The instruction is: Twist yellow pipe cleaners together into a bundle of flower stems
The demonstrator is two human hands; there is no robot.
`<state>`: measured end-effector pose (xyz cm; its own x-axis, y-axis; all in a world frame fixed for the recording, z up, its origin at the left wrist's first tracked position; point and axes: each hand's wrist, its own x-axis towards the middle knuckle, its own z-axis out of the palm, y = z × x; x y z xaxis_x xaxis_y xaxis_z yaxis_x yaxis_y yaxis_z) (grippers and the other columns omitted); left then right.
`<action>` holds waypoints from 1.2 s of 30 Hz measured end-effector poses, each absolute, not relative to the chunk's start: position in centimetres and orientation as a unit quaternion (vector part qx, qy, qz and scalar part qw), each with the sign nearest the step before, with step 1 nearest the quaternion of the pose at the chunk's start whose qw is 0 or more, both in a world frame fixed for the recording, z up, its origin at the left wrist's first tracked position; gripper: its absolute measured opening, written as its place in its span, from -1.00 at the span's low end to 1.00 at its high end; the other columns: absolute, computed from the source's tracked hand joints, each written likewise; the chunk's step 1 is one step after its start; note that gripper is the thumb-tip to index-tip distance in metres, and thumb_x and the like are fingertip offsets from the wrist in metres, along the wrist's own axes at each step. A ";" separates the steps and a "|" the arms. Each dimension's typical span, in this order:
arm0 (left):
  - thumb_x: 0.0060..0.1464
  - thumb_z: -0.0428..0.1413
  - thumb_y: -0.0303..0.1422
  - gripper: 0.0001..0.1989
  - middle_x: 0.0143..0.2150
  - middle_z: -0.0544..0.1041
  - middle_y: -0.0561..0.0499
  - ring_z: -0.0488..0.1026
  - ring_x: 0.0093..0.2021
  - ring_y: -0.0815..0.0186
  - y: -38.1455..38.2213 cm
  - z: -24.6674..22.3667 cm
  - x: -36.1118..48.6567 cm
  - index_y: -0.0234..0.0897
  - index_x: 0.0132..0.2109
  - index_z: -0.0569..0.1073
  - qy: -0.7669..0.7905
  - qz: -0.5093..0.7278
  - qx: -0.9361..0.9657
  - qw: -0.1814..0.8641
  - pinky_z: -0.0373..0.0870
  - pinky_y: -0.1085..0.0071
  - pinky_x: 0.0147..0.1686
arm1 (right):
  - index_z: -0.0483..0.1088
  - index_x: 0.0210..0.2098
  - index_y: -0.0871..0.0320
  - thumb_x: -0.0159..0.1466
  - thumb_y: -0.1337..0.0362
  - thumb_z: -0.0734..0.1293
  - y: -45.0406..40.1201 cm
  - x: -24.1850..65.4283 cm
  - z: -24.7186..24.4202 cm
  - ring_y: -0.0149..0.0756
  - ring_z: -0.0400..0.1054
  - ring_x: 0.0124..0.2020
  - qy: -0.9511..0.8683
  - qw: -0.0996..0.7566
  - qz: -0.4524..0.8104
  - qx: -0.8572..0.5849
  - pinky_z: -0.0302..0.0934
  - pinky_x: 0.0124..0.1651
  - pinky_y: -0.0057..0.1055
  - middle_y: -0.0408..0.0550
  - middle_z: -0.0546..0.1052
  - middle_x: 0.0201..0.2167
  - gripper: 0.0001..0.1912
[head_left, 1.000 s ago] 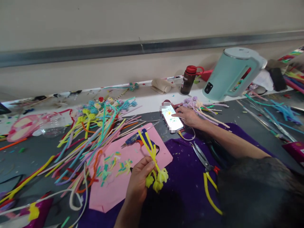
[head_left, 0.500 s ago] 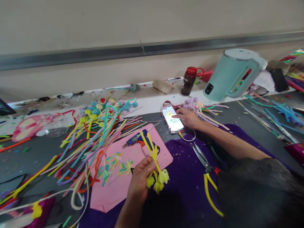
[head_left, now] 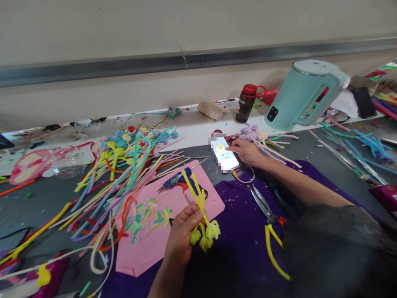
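Note:
Between the thumb and fingers of my left hand (head_left: 182,229) are yellow pipe-cleaner flowers (head_left: 206,231). Their fluffy heads hang at the lower right and their stems point up. My right hand (head_left: 246,151) reaches over the right edge of a lit phone (head_left: 226,155), one digit touching its screen; other fingers are partly hidden. A cable (head_left: 246,179) runs from the phone's lower end. Near my left hand a blue glue gun (head_left: 175,181) lies on a pink sheet (head_left: 139,254) with cut pipe-cleaner bits (head_left: 136,223). Yellow-handled scissors (head_left: 263,205) lie on purple cloth (head_left: 238,231).
Loose coloured pipe cleaners (head_left: 102,198) and fuzzy flowers (head_left: 116,149) spread across the left. A dark bottle (head_left: 245,105) with a red lid and a mint kettle (head_left: 302,97) stand along the wall. More pipe cleaners (head_left: 372,147) lie at the right, lilac flowers (head_left: 249,132) behind the phone.
The whole view has shifted slightly. My left hand keeps hold of the yellow flowers, and my right hand stays at the phone.

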<state>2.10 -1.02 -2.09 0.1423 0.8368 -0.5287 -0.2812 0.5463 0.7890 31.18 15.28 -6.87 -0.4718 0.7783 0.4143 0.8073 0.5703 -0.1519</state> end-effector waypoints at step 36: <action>-0.16 0.20 -0.37 -0.85 -0.61 0.42 0.06 0.29 -0.64 0.46 -1.2 -1.8 2.3 -0.34 -0.49 0.37 0.531 0.393 0.262 0.704 0.23 0.55 -0.60 | 0.52 -0.35 0.07 0.12 0.55 0.18 13.1 31.6 -6.0 -0.28 0.28 -0.21 -0.853 0.304 0.087 -0.414 0.19 -0.15 -0.30 -0.03 0.39 -0.26 -0.65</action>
<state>2.31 -1.22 -1.83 0.1273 0.8305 -0.5423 -0.2746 0.5549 0.7853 31.63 13.06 -6.05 -0.4716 0.7599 0.4473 0.6541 0.6417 -0.4005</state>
